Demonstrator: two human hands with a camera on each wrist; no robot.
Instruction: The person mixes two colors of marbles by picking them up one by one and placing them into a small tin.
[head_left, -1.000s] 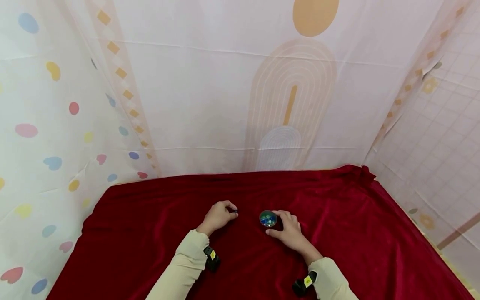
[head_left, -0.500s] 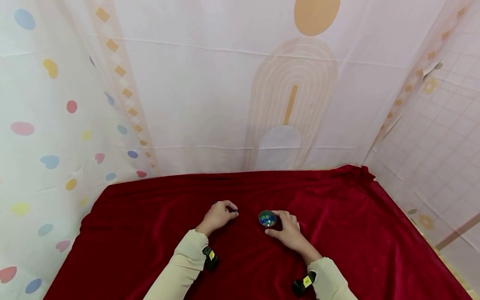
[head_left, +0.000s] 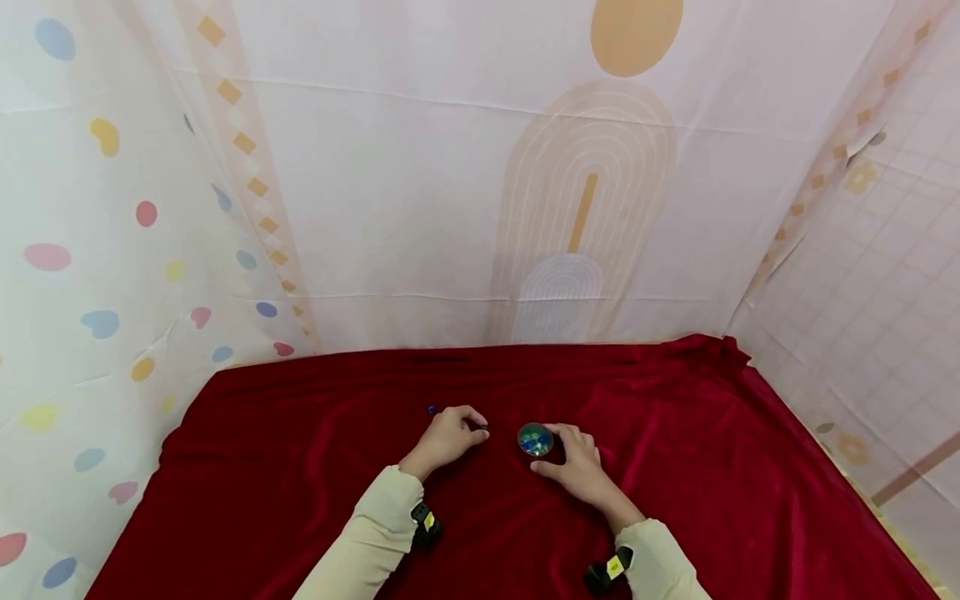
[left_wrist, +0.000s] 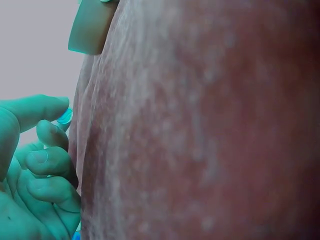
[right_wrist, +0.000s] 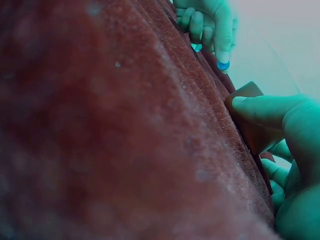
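Note:
My left hand [head_left: 447,439] pinches a small round glassy blue piece [right_wrist: 223,65] between thumb and index finger, just above the red cloth. Its other fingers curl loosely in the left wrist view. To the right, my right hand [head_left: 579,460] holds a small round cup [right_wrist: 257,127] by its side, thumb on the near side and fingers on the far side. The cup stands upright on the cloth, with several shiny blue and green pieces [head_left: 536,441] inside. Beyond my left knuckles, another small blue piece [head_left: 432,409] lies on the cloth.
A wrinkled red velvet cloth [head_left: 712,475] covers the table, bunched at the far right corner. Patterned white hangings [head_left: 390,208] rise behind the table and on both sides. Black wrist cameras [head_left: 427,527] sit below both hands.
My left hand has shifted slightly right, nearer the cup, with the blue piece pinched. The blue piece behind it shows more fully. My right hand and the cup stay almost still.

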